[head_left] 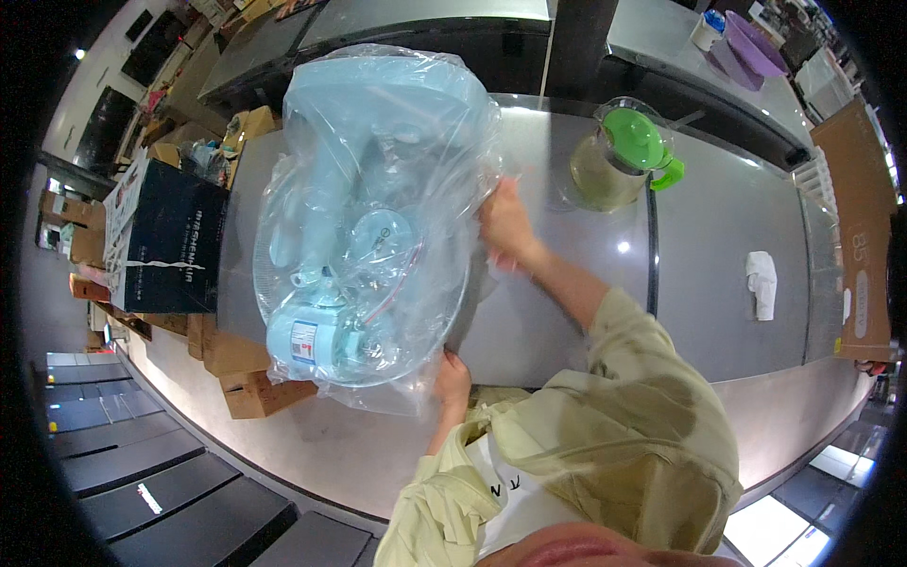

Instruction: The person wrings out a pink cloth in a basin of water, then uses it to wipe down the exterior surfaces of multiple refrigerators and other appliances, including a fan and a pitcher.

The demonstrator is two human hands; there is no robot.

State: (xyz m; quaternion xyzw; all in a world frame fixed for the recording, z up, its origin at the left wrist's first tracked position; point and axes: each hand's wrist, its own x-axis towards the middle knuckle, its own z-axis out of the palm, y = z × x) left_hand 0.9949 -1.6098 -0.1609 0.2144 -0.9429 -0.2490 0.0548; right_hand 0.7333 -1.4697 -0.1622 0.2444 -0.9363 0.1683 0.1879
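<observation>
A pale blue fan (pixel 326 180) with a round grille lies in a clear plastic bag (pixel 416 397) on the grey table. My left hand (pixel 453 380) is at the bag's lower right edge, its fingers curled on the plastic. Beside the bag's right side, my right hand (pixel 508 225) is closed over a thin pinkish cloth (pixel 504 260), parts of which show around the fingers. A clear pitcher (pixel 605 175) with a green lid and handle stands to the right of that hand.
A black box (pixel 178 236) borders the table's left side, with brown cartons (pixel 250 392) below it. A crumpled white tissue (pixel 761 285) lies on the table's right part. Farther right stands a large brown carton (pixel 858 236). A purple basin (pixel 754 45) sits on the back counter.
</observation>
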